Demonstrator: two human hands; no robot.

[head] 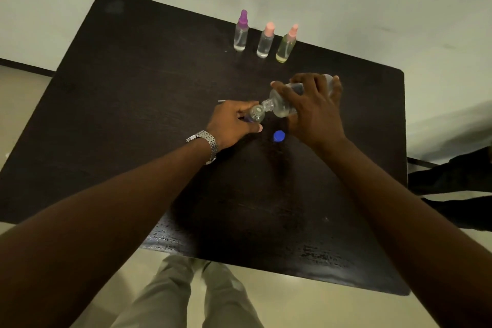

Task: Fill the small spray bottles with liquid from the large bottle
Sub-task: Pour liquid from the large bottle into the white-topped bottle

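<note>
My right hand (315,112) grips the large clear bottle (281,104), tipped over to the left with its open neck down. Its mouth meets the open top of a small clear spray bottle (256,112), which my left hand (231,125) holds upright just above the dark table (159,88). The large bottle's blue cap (278,136) lies on the table right below the hands. Three capped small spray bottles stand in a row at the far edge: one with a purple top (241,32), one with a pink top (265,41), one yellowish with a pink top (287,45).
A thin white stick-like item (225,100) lies on the table just left of my left hand. The table's near edge is above my legs (186,295). A dark chair or cloth (452,181) sits off the right edge. A pale wall is behind the table.
</note>
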